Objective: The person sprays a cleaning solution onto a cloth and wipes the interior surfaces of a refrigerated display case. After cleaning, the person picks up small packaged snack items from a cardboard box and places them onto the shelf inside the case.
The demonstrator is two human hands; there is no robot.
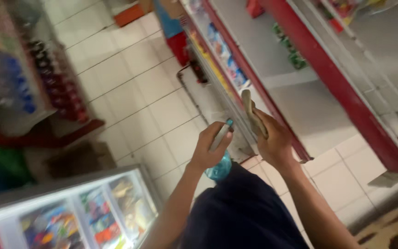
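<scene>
My left hand (209,148) grips a teal spray bottle (219,167) by its neck, the nozzle pointing up and the round body hanging below my fingers. Beside it, my right hand (272,138) is closed on a folded tan cloth (250,110) that sticks up above the knuckles. Both hands are raised close together in front of the edge of a red-framed shelf unit (332,78). My dark-clothed body fills the lower middle of the view.
A glass-topped chest freezer (84,207) with colourful packs stands at lower left. Shelves of dark bottles (58,78) line the left side. Packaged goods sit on the shelf rack (222,50) ahead. White tiled floor (134,87) runs between them.
</scene>
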